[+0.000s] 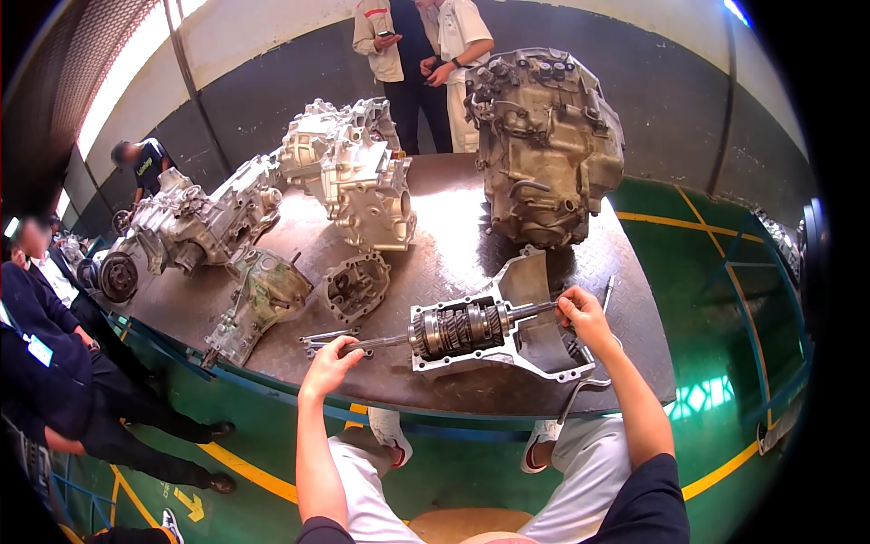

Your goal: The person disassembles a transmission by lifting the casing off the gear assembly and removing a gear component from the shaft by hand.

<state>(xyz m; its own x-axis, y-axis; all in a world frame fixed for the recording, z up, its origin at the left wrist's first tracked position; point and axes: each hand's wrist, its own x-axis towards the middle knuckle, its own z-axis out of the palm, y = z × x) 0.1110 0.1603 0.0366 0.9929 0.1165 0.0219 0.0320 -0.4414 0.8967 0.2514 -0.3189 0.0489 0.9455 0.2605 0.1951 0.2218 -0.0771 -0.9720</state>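
Note:
A gear shaft assembly [458, 330] with several stacked gears lies across an opened gearbox housing [535, 364] on the metal table. My left hand [333, 365] pinches the thin left end of the shaft, which sticks out past the housing. At the other end, my right hand [581, 315] grips the shaft tip above the bell-shaped part of the housing. Whether the gears rest in the housing or hang just over it, I cannot tell. Several wrenches [328, 338] lie beside my left hand. A bent metal bar [580, 392] is near the table's front edge, below my right hand.
A round casting [356, 286] and a greenish housing [258, 299] lie to the left. Behind stand a silver gearbox [349, 172], a large brown gearbox [548, 150] and a long transmission [195, 222]. Several people stand around the steel table [435, 208].

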